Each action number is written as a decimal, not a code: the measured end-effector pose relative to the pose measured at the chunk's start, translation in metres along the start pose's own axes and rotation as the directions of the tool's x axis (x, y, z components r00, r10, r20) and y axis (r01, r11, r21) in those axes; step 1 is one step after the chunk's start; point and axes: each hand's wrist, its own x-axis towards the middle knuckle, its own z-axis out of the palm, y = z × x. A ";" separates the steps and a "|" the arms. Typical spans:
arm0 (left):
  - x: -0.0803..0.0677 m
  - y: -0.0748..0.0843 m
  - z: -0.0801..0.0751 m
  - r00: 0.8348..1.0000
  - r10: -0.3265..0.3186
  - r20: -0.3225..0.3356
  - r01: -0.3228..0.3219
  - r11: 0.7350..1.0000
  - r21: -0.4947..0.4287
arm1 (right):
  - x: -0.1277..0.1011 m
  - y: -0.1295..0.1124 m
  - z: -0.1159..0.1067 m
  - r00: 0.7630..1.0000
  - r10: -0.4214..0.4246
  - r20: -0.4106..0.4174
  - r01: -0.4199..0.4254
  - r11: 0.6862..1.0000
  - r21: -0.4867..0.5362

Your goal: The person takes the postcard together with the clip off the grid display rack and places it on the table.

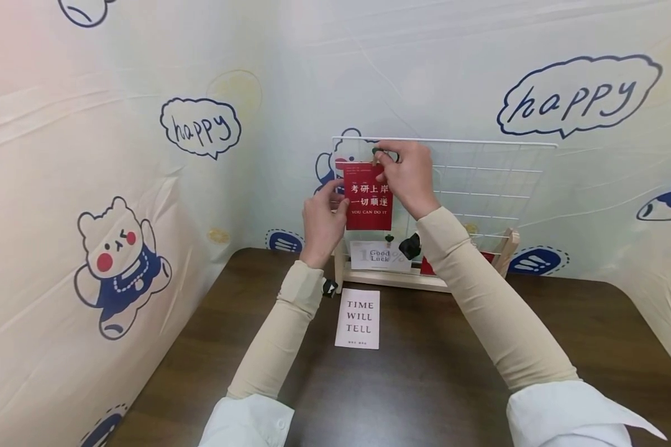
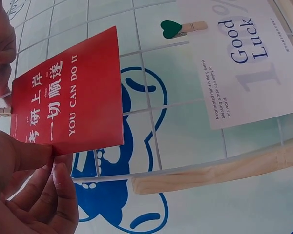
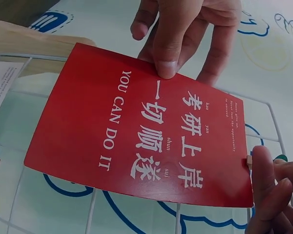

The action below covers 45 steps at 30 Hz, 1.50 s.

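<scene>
Against the grid (image 1: 481,180), upright red card (image 1: 369,195) (long axis vertical), both hands pinching.

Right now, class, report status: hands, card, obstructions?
Left hand pinches red card edge. Right hand holds green clip at card top. White grid behind; nothing blocking.

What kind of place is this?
Probably a staged craft corner: a dark wooden table walled by cartoon "happy" printed sheeting, with a white wire grid board holding clipped cards, including a red card.
</scene>
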 end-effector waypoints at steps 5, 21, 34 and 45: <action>-0.002 0.001 0.000 1.000 0.008 -0.012 -0.008 1.000 0.007 | -0.004 0.000 -0.004 1.000 0.012 -0.004 -0.011 0.998 0.060; -0.011 0.011 0.000 0.999 0.042 -0.002 -0.042 0.999 -0.003 | -0.024 0.006 -0.022 0.993 -0.090 -0.074 0.095 0.993 0.072; -0.020 0.017 0.001 0.998 0.057 0.001 -0.057 0.998 -0.024 | -0.038 0.023 -0.038 0.992 -0.076 -0.104 0.089 0.988 0.125; -0.023 0.021 0.000 0.999 0.052 0.012 -0.052 0.997 -0.057 | -0.048 0.037 -0.045 0.992 -0.071 -0.108 0.081 0.993 0.089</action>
